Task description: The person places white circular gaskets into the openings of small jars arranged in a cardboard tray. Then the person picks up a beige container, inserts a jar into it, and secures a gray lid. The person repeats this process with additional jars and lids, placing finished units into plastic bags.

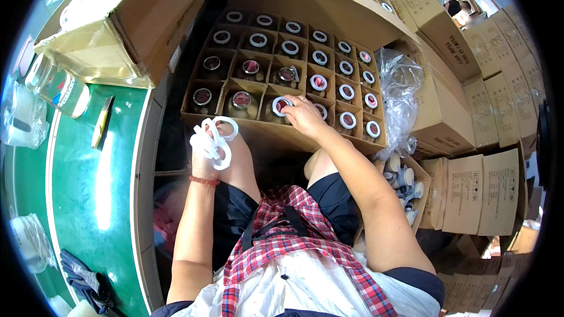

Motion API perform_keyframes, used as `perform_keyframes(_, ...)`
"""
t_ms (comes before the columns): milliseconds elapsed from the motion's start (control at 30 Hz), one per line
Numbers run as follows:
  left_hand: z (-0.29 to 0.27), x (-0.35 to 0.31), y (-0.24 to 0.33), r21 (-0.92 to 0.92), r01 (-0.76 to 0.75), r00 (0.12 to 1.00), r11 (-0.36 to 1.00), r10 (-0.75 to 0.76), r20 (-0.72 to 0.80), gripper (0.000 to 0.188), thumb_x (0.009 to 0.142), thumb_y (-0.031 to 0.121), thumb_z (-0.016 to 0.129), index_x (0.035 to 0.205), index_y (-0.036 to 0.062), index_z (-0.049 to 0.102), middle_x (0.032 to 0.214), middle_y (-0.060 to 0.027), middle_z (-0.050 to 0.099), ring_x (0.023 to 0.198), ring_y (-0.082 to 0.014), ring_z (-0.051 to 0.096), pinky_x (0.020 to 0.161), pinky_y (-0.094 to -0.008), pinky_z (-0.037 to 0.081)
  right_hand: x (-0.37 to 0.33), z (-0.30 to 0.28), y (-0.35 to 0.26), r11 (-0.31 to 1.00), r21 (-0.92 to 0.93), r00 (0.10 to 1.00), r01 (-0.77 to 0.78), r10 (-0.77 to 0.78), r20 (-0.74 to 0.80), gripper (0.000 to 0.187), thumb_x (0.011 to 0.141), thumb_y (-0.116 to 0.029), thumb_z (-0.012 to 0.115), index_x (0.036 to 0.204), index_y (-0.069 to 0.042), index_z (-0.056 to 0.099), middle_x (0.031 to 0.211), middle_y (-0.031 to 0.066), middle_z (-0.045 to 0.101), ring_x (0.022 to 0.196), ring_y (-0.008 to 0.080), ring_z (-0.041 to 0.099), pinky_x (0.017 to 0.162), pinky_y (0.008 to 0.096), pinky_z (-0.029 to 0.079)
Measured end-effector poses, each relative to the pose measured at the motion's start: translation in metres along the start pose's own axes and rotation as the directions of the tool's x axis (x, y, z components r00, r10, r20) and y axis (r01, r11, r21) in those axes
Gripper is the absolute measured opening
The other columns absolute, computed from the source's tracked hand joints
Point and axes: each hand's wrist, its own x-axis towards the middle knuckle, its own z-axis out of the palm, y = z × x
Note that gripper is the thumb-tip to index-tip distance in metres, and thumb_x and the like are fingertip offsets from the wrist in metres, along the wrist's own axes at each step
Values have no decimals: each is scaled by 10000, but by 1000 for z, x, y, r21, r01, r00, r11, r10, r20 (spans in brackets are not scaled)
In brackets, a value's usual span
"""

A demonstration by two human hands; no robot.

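Packing area with stacked cartons: hands at ringed jars

Head view: brown cartons (483, 191) stacked along the right; green worktop (76, 170) on the left. On the worktop: yellow-handled cutter (102, 122), clear jar (57, 85) toward the far end, dark gloves (88, 282) at the near end, open box (138, 29) at the far end.

Divided carton (305, 6) in front of the person, one glass jar per cell in most cells. Most jars have white collars; several at the left show bare rims, dark red tops.

Hands apart. Left hand (202, 167) clutches a loose bunch of white rings (214, 141) just off the carton's near left corner. Right hand (304, 118) has its fingertips on one white ring (275, 105) at a near-row jar's mouth; can't tell if it's fully seated.

Clear plastic bag (400, 94) hangs beside the carton's right side.
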Motion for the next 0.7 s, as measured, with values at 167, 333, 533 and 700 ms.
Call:
perform_keyframes(167,-3,5,-4,5,-4,1000,1000,4,-29,310,957,216,567,1192,14,586,987,-38,640,842,-116,612,709,-230,484,8,0,-10,999,-35,997,-27,30,74,155,826,-102,612,955,-93,698,1335,176,536,1163,369,510,1002,425,423)
perform_keyframes(333,-8,5,-4,-1,-45,998,999,44,-36,306,955,204,571,1192,10,583,1041,-53,643,913,-138,621,784,-250,500,9,-10,7,996,31,974,87,-91,205,143,822,-87,619,946,-109,687,1341,163,533,1168,378,500,1002,430,422)
perform_keyframes(533,-7,4,-5,-35,-41,998,999,39,-55,292,950,194,579,1176,9,593,1049,-60,649,901,-141,629,765,-245,508,14,4,9,996,-43,995,75,-72,72,232,854,-111,581,1065,-152,666,1238,128,600,1118,345,547,930,421,476)
perform_keyframes(700,-1,4,-2,-43,-20,998,999,18,-58,293,943,187,595,1163,-5,598,1026,-67,658,877,-137,634,748,-242,513,17,5,-5,998,-62,1000,4,-2,31,299,846,-162,614,1144,-157,646,1155,116,601,1090,335,555,905,431,489)
